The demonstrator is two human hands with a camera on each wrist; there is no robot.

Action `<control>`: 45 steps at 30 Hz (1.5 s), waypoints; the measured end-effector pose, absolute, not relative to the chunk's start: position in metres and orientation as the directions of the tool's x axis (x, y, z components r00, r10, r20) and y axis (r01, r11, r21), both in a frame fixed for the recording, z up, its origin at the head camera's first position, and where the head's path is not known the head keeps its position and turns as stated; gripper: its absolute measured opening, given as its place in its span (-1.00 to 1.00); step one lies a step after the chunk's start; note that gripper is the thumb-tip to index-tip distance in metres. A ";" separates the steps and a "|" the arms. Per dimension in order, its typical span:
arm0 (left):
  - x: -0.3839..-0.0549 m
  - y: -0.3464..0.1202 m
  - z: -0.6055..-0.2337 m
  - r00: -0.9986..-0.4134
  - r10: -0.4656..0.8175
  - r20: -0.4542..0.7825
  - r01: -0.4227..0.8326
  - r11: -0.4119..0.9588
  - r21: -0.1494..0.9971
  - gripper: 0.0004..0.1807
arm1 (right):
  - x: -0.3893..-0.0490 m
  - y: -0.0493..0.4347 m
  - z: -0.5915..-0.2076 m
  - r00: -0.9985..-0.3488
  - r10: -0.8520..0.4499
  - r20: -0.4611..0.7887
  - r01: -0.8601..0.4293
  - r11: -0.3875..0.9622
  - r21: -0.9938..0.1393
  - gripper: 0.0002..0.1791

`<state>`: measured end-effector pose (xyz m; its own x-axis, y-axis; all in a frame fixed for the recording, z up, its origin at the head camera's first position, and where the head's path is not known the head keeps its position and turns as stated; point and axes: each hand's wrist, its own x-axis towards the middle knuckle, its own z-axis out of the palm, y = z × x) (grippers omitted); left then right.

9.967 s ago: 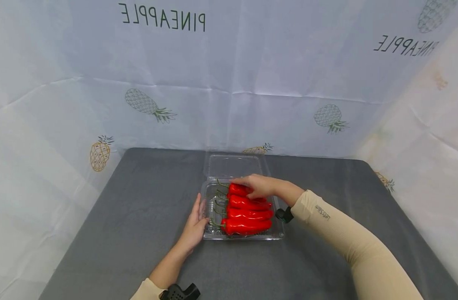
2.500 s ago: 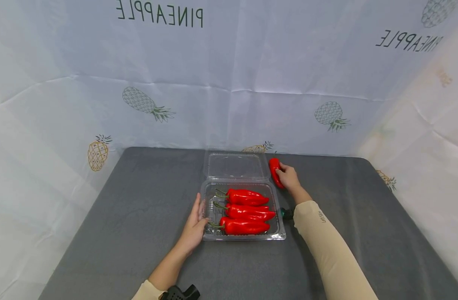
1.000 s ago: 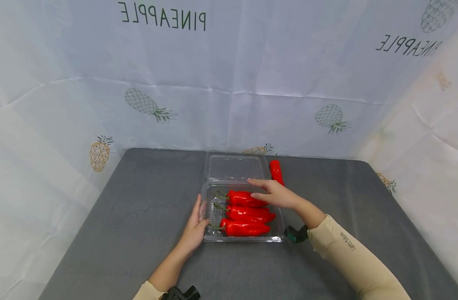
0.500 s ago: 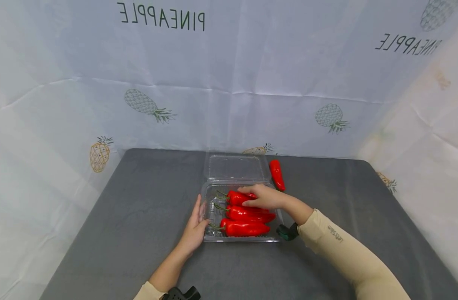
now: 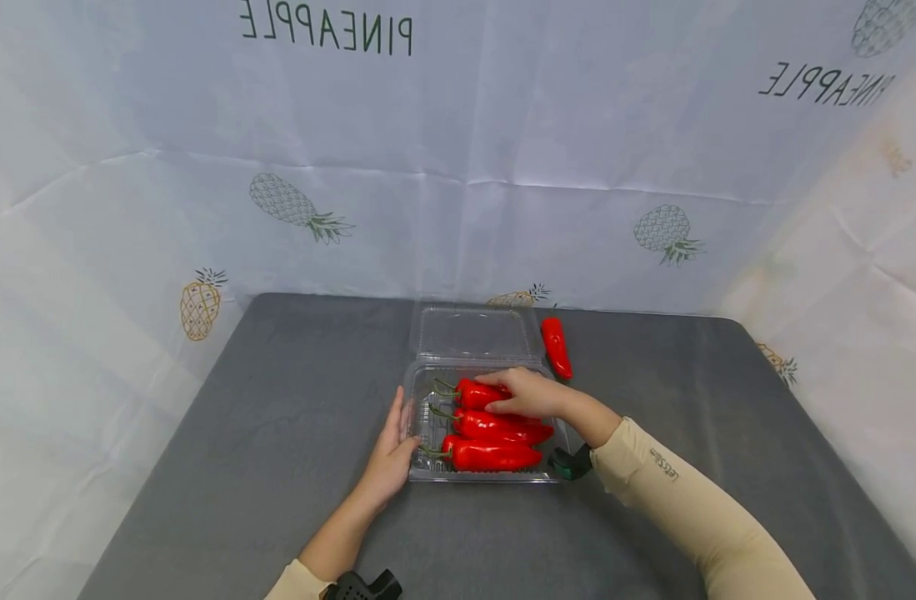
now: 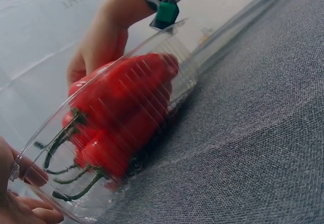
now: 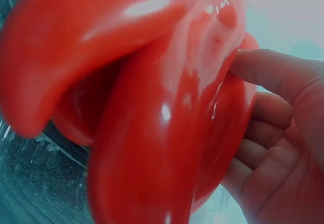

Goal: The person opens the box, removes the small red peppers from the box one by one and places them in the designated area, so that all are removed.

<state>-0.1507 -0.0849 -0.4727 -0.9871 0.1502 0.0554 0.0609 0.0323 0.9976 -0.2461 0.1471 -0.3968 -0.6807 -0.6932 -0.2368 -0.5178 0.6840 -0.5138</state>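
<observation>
A clear plastic clamshell box sits on the table with its lid folded back. Red peppers lie in it, stems to the left: a near one, a middle one and a far one. My right hand grips the far pepper from above, thumb on the near side and fingers beyond it. The right wrist view shows this thumb and fingers around the pepper. My left hand holds the box's left rim, thumb over the edge, fingers along the outside wall.
Another red pepper lies on the grey table right of the open lid. The grey table cloth reaches back to a white curtain printed with pineapples. More white cloth hangs at both sides.
One pepper has left the box and now lies beside the lid. My right hand let it go, returned over the box and took hold of the far pepper. My left hand stayed put.
</observation>
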 end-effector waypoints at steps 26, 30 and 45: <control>-0.148 -0.084 -0.471 -0.986 0.160 0.043 0.047 0.021 0.999 -0.15 | -0.250 0.157 -0.394 -0.712 -0.684 -0.162 -0.466 0.631 -0.620 -0.51; -0.149 -0.085 -0.471 -0.987 0.158 0.041 0.046 0.026 0.999 -0.15 | -0.250 0.159 -0.392 -0.725 -0.666 -0.175 -0.419 0.628 -0.656 -0.51; -0.152 -0.086 -0.477 -0.986 0.156 0.054 0.058 0.022 0.998 -0.16 | -0.253 0.175 -0.394 -0.822 -0.554 -0.132 -0.283 0.600 -0.748 -0.55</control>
